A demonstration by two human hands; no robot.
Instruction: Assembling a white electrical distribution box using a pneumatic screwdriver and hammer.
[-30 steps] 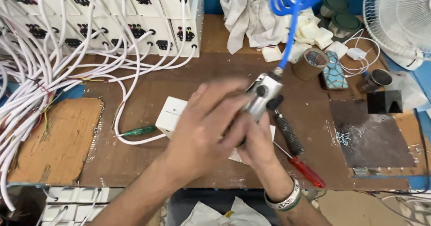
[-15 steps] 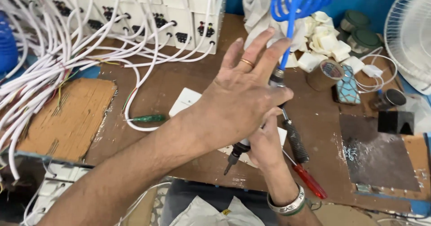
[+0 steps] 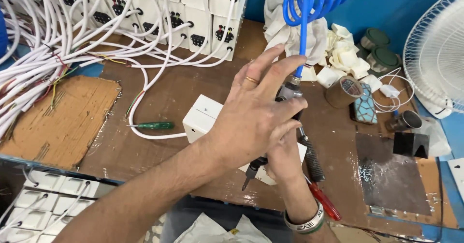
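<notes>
An air-driven screwdriver (image 3: pixel 291 92) hangs on a blue coiled hose (image 3: pixel 303 40), and its dark tip (image 3: pixel 248 177) points down and left. My left hand (image 3: pixel 251 120) lies across the tool. Two of its fingers stretch up toward the hose, and the lower fingers curl around the tool body. My right hand (image 3: pixel 285 161), with a metal bangle on the wrist, grips the tool from underneath. A white switch box (image 3: pixel 202 117) with a white cable lies on the brown table (image 3: pixel 159 151) under both hands, partly hidden by them.
A green-handled screwdriver (image 3: pixel 153 125) lies left of the box. A red-handled tool (image 3: pixel 325 202) and a black grip (image 3: pixel 312 162) lie to the right. Wired white switch boxes (image 3: pixel 203 16) and cables fill the back left. A tape roll (image 3: pixel 342 92), rags and a white fan (image 3: pixel 437 50) stand at the right.
The tool has tilted from nearly upright to tip down-left. My left hand went from covering the tool to an opened palm, and its lower fingers now close around the body.
</notes>
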